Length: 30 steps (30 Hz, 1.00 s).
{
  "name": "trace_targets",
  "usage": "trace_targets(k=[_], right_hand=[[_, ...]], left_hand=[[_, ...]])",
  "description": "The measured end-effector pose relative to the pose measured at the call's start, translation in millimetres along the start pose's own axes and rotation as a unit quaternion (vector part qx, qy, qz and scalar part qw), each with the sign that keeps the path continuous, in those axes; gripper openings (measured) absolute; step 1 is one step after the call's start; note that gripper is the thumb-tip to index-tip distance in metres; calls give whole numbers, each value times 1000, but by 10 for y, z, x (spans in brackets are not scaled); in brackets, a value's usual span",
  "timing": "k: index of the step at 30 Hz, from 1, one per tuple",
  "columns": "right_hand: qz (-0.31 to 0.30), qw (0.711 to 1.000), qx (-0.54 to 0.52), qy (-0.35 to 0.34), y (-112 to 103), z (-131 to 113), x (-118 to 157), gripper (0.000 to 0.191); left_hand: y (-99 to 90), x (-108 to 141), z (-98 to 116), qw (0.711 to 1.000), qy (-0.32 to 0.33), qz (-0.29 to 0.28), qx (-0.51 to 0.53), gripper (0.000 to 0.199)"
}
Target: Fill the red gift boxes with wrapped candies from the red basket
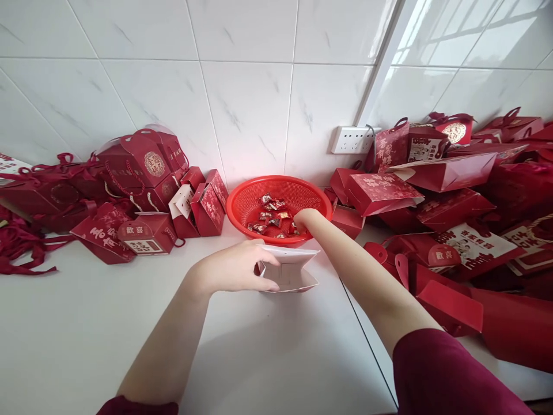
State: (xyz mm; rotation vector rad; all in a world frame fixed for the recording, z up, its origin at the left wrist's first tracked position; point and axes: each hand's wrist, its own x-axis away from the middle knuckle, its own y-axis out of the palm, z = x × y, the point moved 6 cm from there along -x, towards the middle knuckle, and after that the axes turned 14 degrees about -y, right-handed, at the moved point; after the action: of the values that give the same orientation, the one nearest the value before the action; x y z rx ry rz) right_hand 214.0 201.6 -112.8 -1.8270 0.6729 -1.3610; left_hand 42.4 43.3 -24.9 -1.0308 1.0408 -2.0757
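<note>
My left hand [242, 268] grips the left side of a small paper gift box [290, 278], its thumb and a finger at the rim. The box stands open at the top on the white table, with its pale inside showing. Just behind it is a red plastic colander [239, 204] holding several wrapped candies [272, 219]. My right hand [306, 218] reaches down into the right side of the colander, beside the candies. Its fingers are hidden behind the hand and wrist, so what they hold does not show.
Red gift boxes [149, 164] are piled at the left, with dark red ribbons [26, 245] at the edge. A larger heap of red boxes [382, 193] fills the right side. A power strip [352, 140] is on the tiled wall [246, 109]. A seam runs across the table [242, 357].
</note>
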Motion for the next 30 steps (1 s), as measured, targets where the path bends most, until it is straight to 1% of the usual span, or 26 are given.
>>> trace_targets(k=[3, 6, 9, 12, 14, 17, 18, 20, 21, 22, 23, 24, 26, 30], right_hand=[[0, 1000, -10, 8, 5, 14, -31, 33], [28, 999, -30, -5, -17, 23, -15, 32], [90, 993, -69, -44, -79, 6, 84, 27], [186, 969, -123, -103, -170, -26, 329, 23], [248, 941, -166, -157, -197, -59, 565, 25], [294, 893, -230, -253, -130, -126, 938, 34], [313, 864, -264, -292, -105, -147, 1064, 34], [361, 781, -358, -364, -73, -154, 1308, 30], [380, 741, -399, -384, -59, -141, 1412, 28], [395, 708, -433, -394, -46, -124, 1500, 28], [403, 688, -457, -394, -34, -109, 1572, 29], [410, 673, -475, -391, -28, -100, 1635, 30], [419, 657, -493, -386, -33, -107, 1748, 30], [414, 653, -498, -393, -51, -199, 1908, 28]], left_hand=[[3, -10, -6, 1000, 3, -1, 2, 37], [4, -7, 19, 1000, 10, 2, 1, 35], [3, -3, 58, 1000, 13, 6, 3, 35], [2, -15, 68, 1000, 6, 12, 7, 37], [-6, -41, 50, 1000, 0, 19, 15, 38], [-38, -115, -30, 999, -19, 28, 43, 40], [-48, -147, -69, 998, -30, 26, 54, 42], [-61, -213, -142, 996, -50, 16, 72, 46], [-63, -242, -169, 995, -55, 10, 78, 48], [-66, -267, -188, 995, -58, 5, 84, 48], [-69, -285, -198, 995, -57, 4, 87, 47], [-71, -296, -199, 995, -53, 5, 89, 45], [-71, -299, -188, 995, -44, 9, 90, 41], [-56, -250, -150, 996, -37, 17, 83, 43]])
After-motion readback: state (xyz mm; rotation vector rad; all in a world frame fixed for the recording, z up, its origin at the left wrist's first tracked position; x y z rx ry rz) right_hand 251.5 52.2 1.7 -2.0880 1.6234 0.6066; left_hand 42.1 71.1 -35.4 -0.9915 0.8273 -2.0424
